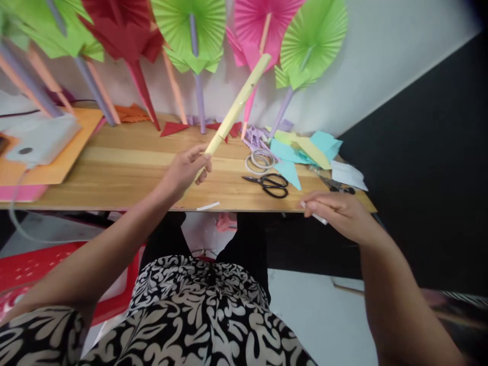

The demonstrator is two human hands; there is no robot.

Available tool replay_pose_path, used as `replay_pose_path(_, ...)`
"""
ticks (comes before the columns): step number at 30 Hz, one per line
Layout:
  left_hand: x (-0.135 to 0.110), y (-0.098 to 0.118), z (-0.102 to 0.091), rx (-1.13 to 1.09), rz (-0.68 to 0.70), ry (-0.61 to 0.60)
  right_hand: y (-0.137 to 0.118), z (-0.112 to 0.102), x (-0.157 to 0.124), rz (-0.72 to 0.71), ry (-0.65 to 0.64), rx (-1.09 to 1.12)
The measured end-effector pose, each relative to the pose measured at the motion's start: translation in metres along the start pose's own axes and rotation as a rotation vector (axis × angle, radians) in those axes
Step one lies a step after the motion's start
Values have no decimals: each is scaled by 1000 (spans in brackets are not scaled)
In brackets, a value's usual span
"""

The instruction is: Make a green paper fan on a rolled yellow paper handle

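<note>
Pale yellow paper tube [239,104], held slantwise over the wooden tabletop [148,165], shows in the head view with our left hand [190,165] wrapped round its lower end; its upper end points up and to the right, in front of a pink pleated fan [249,18]. Our right hand [335,211], by the front edge toward the right, pinches a narrow white strip [319,219] between thumb and fingers. On the tabletop between our hands we see black-handled scissors [275,175], blades pointing left, and two overlapping tape rings [249,168] just beyond them. Near the front edge lies another white piece [208,206]. Turquoise paper scraps [284,151] lie beyond our right hand. Along the wall, we see a red fan [124,30] and lime green fans [324,33] standing upright.
</note>
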State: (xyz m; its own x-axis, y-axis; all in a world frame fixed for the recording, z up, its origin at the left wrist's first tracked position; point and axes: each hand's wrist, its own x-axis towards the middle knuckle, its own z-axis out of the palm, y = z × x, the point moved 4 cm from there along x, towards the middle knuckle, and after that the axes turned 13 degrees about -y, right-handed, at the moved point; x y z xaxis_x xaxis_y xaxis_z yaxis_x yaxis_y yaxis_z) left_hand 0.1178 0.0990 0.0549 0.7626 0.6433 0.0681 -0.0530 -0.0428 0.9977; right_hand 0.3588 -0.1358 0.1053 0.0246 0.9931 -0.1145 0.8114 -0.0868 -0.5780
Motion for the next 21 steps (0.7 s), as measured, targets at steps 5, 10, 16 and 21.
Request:
replay_pose_path(5, 11, 8, -3, -130, -25, -85, 116, 20, -100, 637, -85, -363)
replay_pose_path(10, 26, 19, 5, -190, -68, -120, 121, 2, -105, 515, 144, -557)
replay_pose_path(16, 23, 32, -4, -101, -40, -128, 118, -41, 5, 408, 368, -675)
replay_pose_path(21, -3, 41, -44, 57, -16, -60, 176, -54, 63, 540, 345, -659)
